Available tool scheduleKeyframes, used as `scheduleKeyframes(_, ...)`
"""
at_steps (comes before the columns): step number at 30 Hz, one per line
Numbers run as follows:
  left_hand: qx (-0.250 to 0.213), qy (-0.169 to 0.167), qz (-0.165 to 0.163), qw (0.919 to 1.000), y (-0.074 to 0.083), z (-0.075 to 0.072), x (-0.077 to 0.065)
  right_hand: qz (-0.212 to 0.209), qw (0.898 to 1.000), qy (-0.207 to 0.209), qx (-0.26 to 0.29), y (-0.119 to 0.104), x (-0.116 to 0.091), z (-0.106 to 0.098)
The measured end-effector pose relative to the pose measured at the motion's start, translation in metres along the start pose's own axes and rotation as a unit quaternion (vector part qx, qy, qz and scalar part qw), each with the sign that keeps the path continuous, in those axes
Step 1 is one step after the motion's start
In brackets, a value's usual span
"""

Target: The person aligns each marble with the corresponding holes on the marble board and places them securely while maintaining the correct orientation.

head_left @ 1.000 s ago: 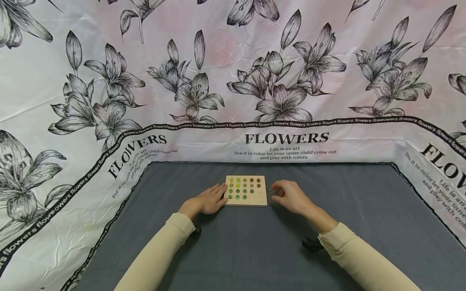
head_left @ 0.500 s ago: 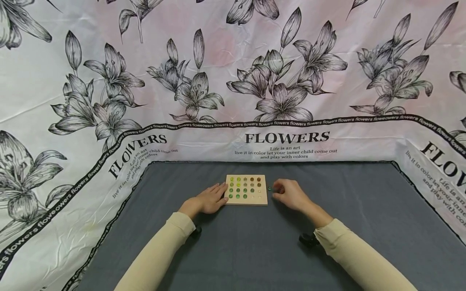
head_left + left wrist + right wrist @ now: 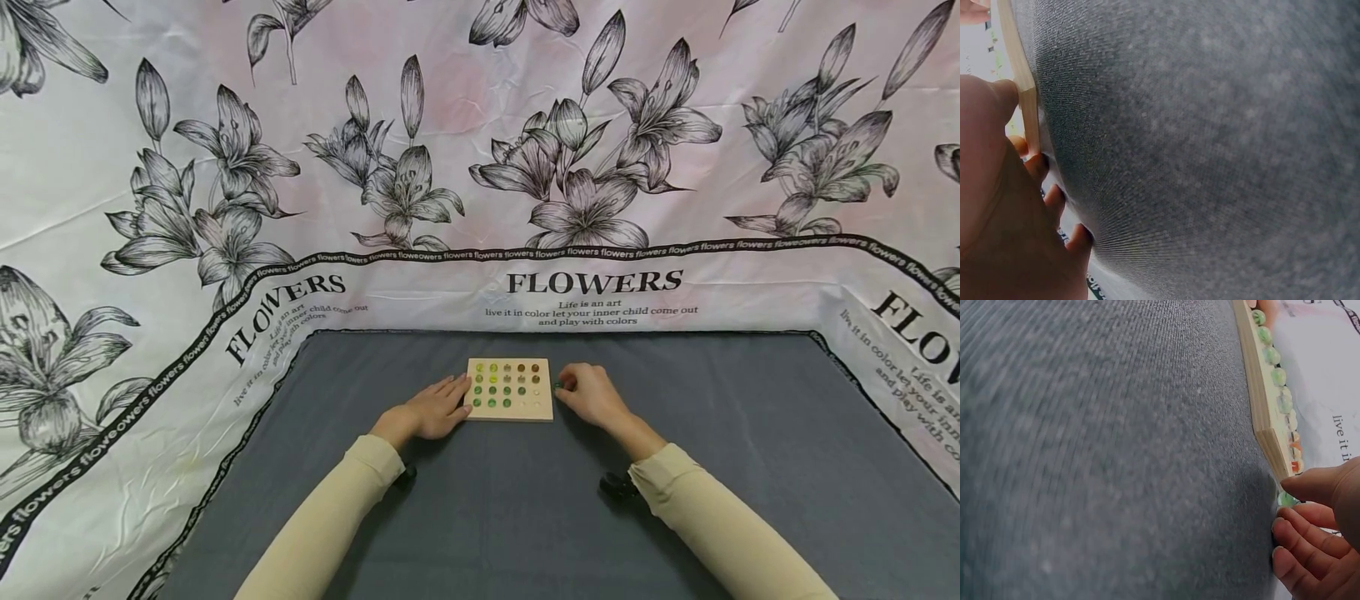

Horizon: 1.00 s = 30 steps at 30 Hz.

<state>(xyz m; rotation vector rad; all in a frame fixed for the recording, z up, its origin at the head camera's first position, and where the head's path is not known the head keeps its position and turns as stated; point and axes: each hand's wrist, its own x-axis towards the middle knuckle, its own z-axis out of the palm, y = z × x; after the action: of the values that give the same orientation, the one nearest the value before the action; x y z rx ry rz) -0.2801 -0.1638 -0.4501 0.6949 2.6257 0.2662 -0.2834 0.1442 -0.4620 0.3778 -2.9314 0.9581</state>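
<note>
A light wooden board (image 3: 529,412) with rows of glass marbles in its holes lies on the grey cloth in the head view. Left of it, my left hand (image 3: 431,408) rests with fingers spread, thumb and fingertips touching the board's edge; the left wrist view shows the thumb (image 3: 1005,97) against the wood. Just off the right edge, my right hand (image 3: 592,393) pinches a green marble (image 3: 1286,499) between thumb and index finger. In the right wrist view its other fingers (image 3: 1297,569) are bent close to the cloth. Some board holes at the front right hold no marble.
The grey cloth (image 3: 480,508) covers the table around the board. Behind it rises a white and pink curtain (image 3: 450,200) printed with lilies and lettering. A dark wrist device (image 3: 619,486) shows under the right sleeve.
My right hand has moved slightly left, its fingertips closing in on the green marble, which lay a little apart from them half a second ago. My left hand keeps its place at the board.
</note>
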Motion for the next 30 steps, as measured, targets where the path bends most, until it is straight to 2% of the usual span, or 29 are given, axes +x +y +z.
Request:
scheduleKeyframes(9, 0.003, 0.002, 0.002, 1.0, 0.003, -0.001, -0.002, 0.034, 0.999, 0.01, -0.022, -0.002, 0.002, 0.005)
scheduleKeyframes(20, 0.012, 0.006, -0.003, 0.9999, -0.011, 0.01, 0.012, 0.049, 0.998, 0.014, -0.022, -0.007, 0.001, 0.005)
scheduleKeyframes(30, 0.013, 0.003, -0.002, 0.9999, -0.002, 0.002, 0.003, 0.019, 1.0, 0.014, -0.01, -0.006, -0.003, 0.0)
